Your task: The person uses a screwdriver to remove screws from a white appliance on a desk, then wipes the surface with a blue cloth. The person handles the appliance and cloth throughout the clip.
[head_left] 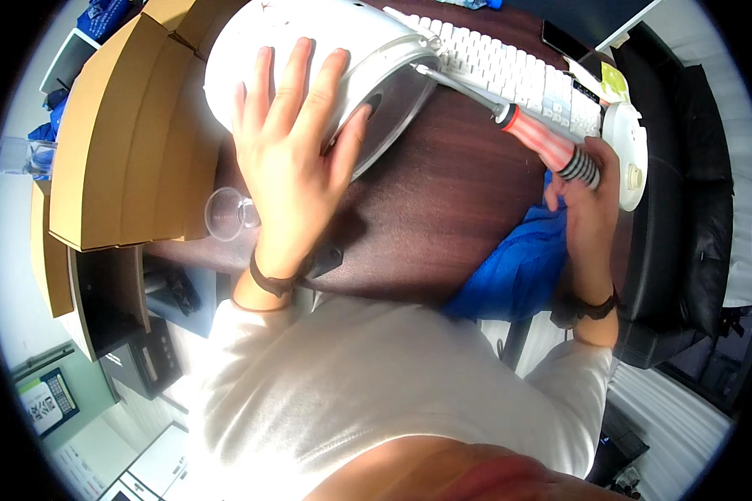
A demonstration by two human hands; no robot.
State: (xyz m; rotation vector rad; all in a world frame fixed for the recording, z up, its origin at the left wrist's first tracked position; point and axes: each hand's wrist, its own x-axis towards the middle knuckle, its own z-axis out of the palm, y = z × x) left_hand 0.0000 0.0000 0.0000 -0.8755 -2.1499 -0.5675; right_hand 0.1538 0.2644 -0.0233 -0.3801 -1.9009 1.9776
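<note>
left hand [286, 154] spread on the drum [351, 29] atop the table [468, 188] — right hand [591, 204] gripping the driver [543, 140], tip near the drum's edge — work seems under way, what's left unclear.

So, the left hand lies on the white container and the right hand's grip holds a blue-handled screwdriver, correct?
The handle colour is wrong: the head view shows a red-handled screwdriver in the right hand's grip, while the left hand lies on the white container.

A cardboard box [100, 142] stands left of the container [317, 21], a keyboard [510, 71] right.
</note>
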